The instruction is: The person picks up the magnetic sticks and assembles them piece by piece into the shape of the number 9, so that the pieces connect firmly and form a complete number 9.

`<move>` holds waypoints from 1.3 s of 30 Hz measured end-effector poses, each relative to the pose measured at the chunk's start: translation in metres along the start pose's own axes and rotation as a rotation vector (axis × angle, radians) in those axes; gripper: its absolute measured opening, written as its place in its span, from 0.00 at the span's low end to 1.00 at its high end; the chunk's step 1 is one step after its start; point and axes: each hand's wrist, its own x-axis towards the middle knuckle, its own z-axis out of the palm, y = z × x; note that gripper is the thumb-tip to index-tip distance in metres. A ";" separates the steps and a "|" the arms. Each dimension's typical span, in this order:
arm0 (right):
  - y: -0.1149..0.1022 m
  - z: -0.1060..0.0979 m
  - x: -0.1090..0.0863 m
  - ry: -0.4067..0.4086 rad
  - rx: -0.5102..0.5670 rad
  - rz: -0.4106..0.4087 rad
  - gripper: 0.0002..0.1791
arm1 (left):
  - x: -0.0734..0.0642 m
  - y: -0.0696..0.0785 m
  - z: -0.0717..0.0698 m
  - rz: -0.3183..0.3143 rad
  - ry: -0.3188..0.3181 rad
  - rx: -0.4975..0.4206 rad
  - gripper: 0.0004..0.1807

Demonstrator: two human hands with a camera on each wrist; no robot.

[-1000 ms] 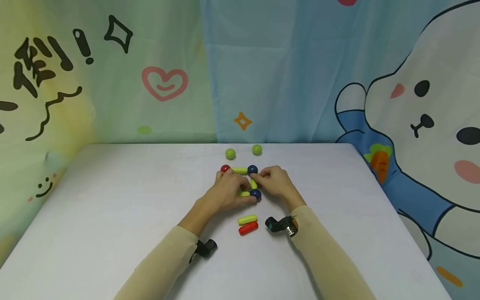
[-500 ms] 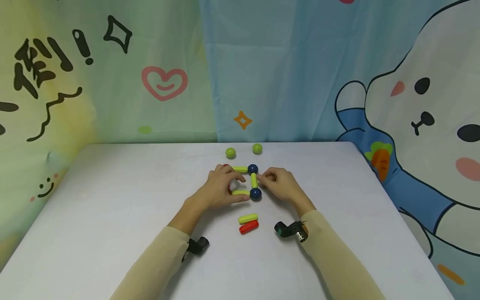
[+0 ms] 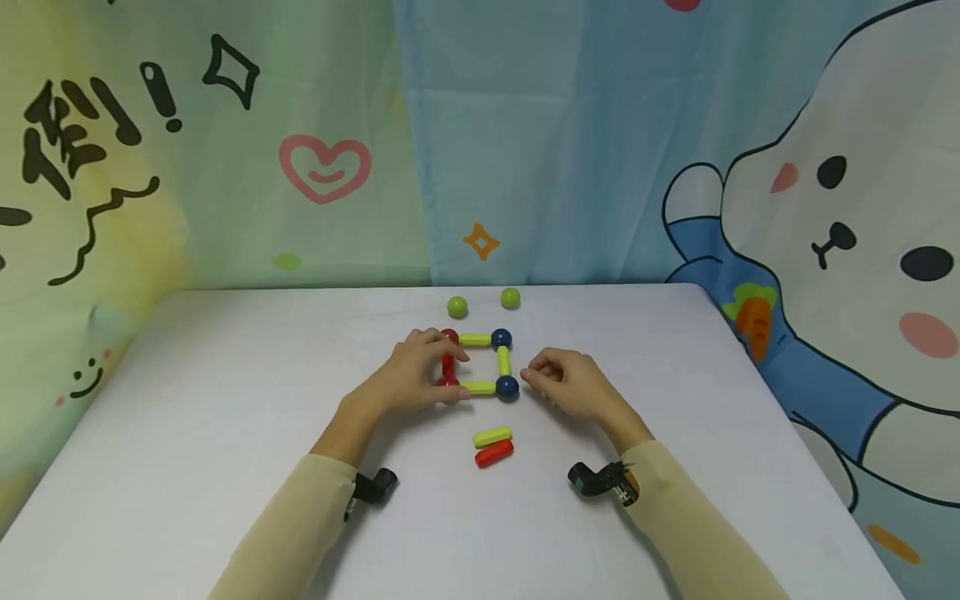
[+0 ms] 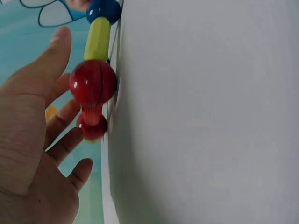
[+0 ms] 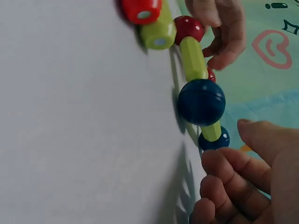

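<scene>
A square of magnetic rods and balls lies flat on the white table (image 3: 225, 433). Two blue balls (image 3: 507, 387) form its right corners and two red balls (image 4: 93, 83) its left ones. Yellow-green rods (image 3: 478, 387) make three sides; a red rod (image 3: 447, 365) makes the left side. My left hand (image 3: 405, 373) arches loosely around the red side, thumb near the front red ball and fingers over the back one, gripping nothing. Just right of the square, my right hand (image 3: 572, 385) has loosely bent fingers with nothing between them, apart from the near blue ball.
In front of the square lie a loose yellow-green rod (image 3: 492, 437) and a loose red rod (image 3: 494, 453), side by side. Two green balls (image 3: 457, 307) sit behind it near the table's back edge. A printed curtain (image 3: 525, 167) hangs behind the table.
Both hands have drawn outward from the square, the left hand leftward and the right hand rightward. The red side and the whole square have come into sight.
</scene>
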 end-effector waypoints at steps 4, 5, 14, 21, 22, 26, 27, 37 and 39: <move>0.000 -0.001 -0.006 -0.027 0.016 -0.049 0.11 | -0.005 -0.004 -0.004 0.002 -0.003 -0.044 0.24; 0.001 -0.002 -0.008 -0.032 0.023 -0.059 0.11 | -0.005 -0.005 -0.004 0.008 -0.003 -0.051 0.23; 0.002 0.000 -0.021 -0.074 0.082 -0.166 0.10 | -0.007 -0.011 -0.004 0.031 0.009 -0.106 0.12; 0.002 0.002 -0.028 -0.085 0.126 -0.213 0.11 | -0.009 -0.012 -0.005 0.033 0.023 -0.136 0.09; 0.001 0.003 -0.029 -0.090 0.126 -0.218 0.11 | -0.009 -0.012 -0.006 0.029 0.021 -0.141 0.10; -0.002 0.004 -0.031 -0.101 0.123 -0.241 0.10 | -0.010 -0.014 -0.006 0.007 0.008 -0.171 0.12; -0.003 0.004 -0.031 -0.101 0.124 -0.248 0.09 | -0.010 -0.015 -0.006 0.000 0.005 -0.179 0.12; -0.013 0.011 -0.032 -0.143 0.138 -0.320 0.09 | -0.008 -0.023 -0.001 -0.037 -0.009 -0.245 0.14; -0.015 0.012 -0.031 -0.152 0.140 -0.335 0.09 | -0.009 -0.026 0.000 -0.031 -0.006 -0.264 0.14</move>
